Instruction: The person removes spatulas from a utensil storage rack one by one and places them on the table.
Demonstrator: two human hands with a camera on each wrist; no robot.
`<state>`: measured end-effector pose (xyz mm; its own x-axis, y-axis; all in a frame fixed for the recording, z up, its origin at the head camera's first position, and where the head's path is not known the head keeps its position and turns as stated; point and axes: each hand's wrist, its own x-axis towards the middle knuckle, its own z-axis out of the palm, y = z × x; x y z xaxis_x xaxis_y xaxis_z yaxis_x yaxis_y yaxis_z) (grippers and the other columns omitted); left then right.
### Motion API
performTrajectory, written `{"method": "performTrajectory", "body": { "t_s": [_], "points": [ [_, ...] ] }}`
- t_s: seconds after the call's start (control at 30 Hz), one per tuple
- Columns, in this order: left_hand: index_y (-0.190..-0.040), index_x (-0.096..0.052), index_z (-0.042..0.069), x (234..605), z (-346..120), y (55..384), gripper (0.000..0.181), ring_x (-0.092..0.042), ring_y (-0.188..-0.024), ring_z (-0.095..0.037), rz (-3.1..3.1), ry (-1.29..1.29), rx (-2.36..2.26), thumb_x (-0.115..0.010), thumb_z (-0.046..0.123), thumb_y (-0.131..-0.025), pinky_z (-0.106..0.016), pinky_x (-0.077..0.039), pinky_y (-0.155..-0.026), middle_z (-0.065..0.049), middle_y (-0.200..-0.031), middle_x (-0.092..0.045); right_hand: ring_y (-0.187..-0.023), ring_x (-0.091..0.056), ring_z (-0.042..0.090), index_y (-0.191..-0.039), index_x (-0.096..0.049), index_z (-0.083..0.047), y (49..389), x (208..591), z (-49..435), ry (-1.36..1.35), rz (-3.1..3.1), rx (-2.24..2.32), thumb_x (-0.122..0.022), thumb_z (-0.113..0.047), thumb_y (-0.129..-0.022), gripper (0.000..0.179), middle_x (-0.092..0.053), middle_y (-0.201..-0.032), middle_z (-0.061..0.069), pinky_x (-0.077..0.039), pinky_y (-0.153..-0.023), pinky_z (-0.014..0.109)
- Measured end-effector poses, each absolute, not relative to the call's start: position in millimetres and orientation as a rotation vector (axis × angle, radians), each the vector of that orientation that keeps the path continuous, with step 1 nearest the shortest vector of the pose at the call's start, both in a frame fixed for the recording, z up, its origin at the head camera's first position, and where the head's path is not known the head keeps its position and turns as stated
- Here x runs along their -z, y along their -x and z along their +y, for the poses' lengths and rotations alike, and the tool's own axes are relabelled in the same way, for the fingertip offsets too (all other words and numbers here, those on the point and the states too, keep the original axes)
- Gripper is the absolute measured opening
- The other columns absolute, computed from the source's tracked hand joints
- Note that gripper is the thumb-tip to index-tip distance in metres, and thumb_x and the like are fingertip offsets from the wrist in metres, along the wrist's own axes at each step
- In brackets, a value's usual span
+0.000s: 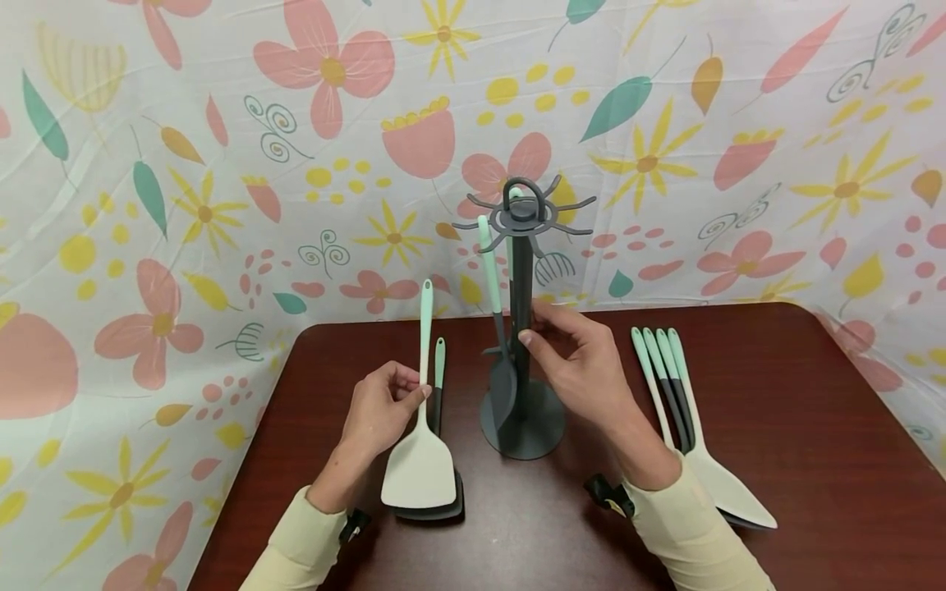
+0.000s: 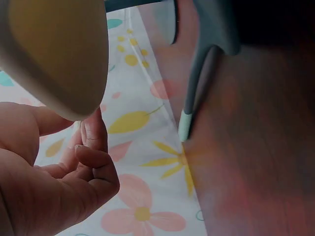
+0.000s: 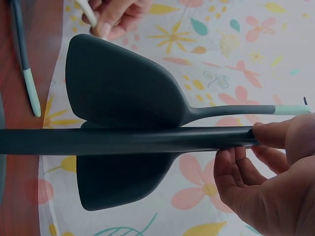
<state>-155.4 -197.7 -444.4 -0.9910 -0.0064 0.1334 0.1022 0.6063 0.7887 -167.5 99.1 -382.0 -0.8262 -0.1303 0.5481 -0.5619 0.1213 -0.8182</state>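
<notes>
The left hand (image 1: 380, 410) is bending its fingers and pinching the thin handle of a cream turner (image 1: 420, 472), which is pointing its wide, flat blade back toward the person. The right hand (image 1: 587, 369) is coming in from the other side, and its thumb and fingers are gripping the round pole of a dark grey stand (image 1: 521, 312). Both arms are stretching forward in cream sleeves (image 1: 303, 525). The stand is standing upright on a smooth, round base (image 1: 543, 431), and thin, curvy hooks (image 1: 580, 231) are spreading out at its top. Two dark turners (image 3: 118, 78) with mint handle ends are hanging beside the pole, but it is hard to be sure how they are hooking on. Another dark turner (image 1: 438, 402) is lying on the shiny red-brown table (image 1: 510, 533), partly hiding under the cream blade. Mint-handled tools (image 1: 727, 488) are lying close together to the right, and a flowery cloth (image 1: 665, 254) is hanging behind.
</notes>
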Motion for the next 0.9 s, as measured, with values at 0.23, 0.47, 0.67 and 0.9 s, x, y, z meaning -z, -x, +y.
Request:
{"method": "performTrajectory", "body": {
  "t_s": [0.23, 0.47, 0.67, 0.9],
  "points": [
    [-0.101, -0.073, 0.012, 455, -203, 156, 0.014, -0.065, -0.076, -0.014, -2.771, 0.041, 1.329, -0.083, 0.019, -0.095, -0.029, -0.052, -0.064, 0.000, -0.088, -0.071, -0.096, -0.073, 0.019, -0.135, -0.075, -0.015, 167, 382, 99, -0.667, -2.061, -1.763, -0.073, 0.002, -0.098, 0.040, -0.077, -0.115, 0.006, -0.062, -0.079, 0.025],
    [-0.101, -0.073, 0.011, 461, -206, 157, 0.013, -0.064, -0.074, -0.016, -2.817, 0.031, 1.361, -0.082, 0.018, -0.096, -0.031, -0.051, -0.061, -0.001, -0.086, -0.070, -0.097, -0.073, 0.018, -0.134, -0.075, -0.014, 167, 381, 100, -0.658, -2.064, -1.776, -0.073, 0.002, -0.099, 0.039, -0.077, -0.114, 0.007, -0.062, -0.080, 0.025],
    [-0.101, -0.072, 0.010, 467, -208, 157, 0.012, -0.063, -0.072, -0.017, -2.861, 0.030, 1.395, -0.080, 0.017, -0.097, -0.032, -0.053, -0.062, -0.001, -0.085, -0.070, -0.097, -0.074, 0.018, -0.135, -0.074, -0.015, 166, 382, 100, -0.664, -2.073, -1.773, -0.073, 0.001, -0.099, 0.040, -0.077, -0.115, 0.007, -0.062, -0.081, 0.025],
    [-0.101, -0.072, 0.009, 472, -209, 159, 0.012, -0.066, -0.069, -0.018, -2.903, 0.000, 1.414, -0.080, 0.017, -0.097, -0.034, -0.055, -0.063, -0.002, -0.085, -0.070, -0.098, -0.074, 0.024, -0.136, -0.074, -0.015, 166, 381, 99, -0.666, -2.067, -1.787, -0.073, 0.001, -0.099, 0.040, -0.077, -0.116, 0.007, -0.062, -0.082, 0.026]
  ]
}}
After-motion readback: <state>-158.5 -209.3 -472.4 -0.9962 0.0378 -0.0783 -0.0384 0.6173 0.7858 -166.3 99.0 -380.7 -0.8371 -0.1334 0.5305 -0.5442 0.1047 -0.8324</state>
